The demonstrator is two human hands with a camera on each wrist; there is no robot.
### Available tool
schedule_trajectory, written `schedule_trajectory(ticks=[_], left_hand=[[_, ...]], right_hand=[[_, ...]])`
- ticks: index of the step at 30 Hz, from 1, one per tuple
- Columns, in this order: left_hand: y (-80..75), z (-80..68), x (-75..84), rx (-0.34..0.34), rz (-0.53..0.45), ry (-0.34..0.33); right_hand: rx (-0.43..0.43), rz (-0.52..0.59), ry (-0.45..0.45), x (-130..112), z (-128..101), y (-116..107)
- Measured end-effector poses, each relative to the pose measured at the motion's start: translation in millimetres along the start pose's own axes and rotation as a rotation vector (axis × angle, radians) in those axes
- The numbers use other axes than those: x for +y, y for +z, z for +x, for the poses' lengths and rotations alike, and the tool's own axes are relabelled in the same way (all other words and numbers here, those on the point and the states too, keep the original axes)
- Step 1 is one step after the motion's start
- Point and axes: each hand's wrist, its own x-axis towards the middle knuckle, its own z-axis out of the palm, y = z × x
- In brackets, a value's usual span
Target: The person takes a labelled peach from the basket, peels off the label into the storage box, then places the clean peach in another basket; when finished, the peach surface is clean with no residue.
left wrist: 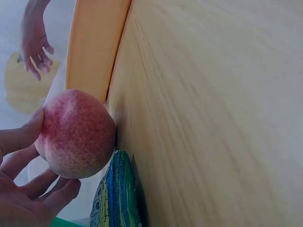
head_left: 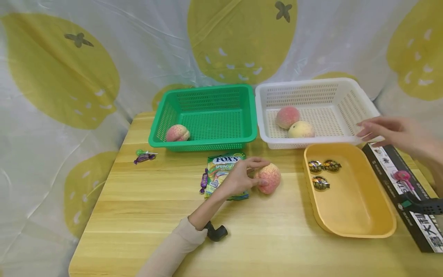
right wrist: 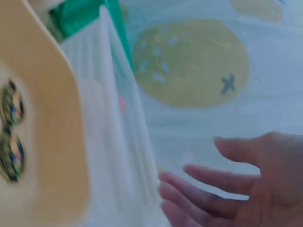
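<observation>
In the head view my left hand (head_left: 242, 177) grips a pink-and-yellow peach (head_left: 268, 178) between thumb and fingers, beside a green FOX'S candy bag (head_left: 223, 169). The left wrist view shows the thumb on one side of the peach (left wrist: 75, 135) and the fingers under the other, close over the wooden table. My right hand (head_left: 391, 132) hovers at the right front corner of the white basket (head_left: 349, 140), holding nothing. Its fingers are spread and relaxed in the right wrist view. Two peaches, one pink (head_left: 287, 117) and one pale yellow (head_left: 301, 130), lie in the white basket.
A green basket (head_left: 204, 144) at the back left holds one peach (head_left: 178, 133). An orange tray (head_left: 353, 207) with three round badges stands front right, beside a long black box (head_left: 391, 184) with a pink lollipop (head_left: 402, 176). Wrapped candies (head_left: 144, 157) lie at left.
</observation>
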Motion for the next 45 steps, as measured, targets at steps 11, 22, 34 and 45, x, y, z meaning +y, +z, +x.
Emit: schedule_trajectory(ticks=[11,22,34,45], left_hand=[[4.4,0.2,5.2,-0.016,0.117,-0.003],[4.6,-0.6,9.6,-0.019,0.221,0.107],[-46.0,37.7,80.3,0.177,0.018,0.302],[-25.7,121.8,66.4,0.225,0.081,0.180]], right_hand=[[-0.207,0.051,0.156,63,51,-30],[-0.261,0.395,0.151,98,67,-26],[-0.215,0.363,0.157,93,61,-22],[-0.152,0.282,0.118,88,55,-19]])
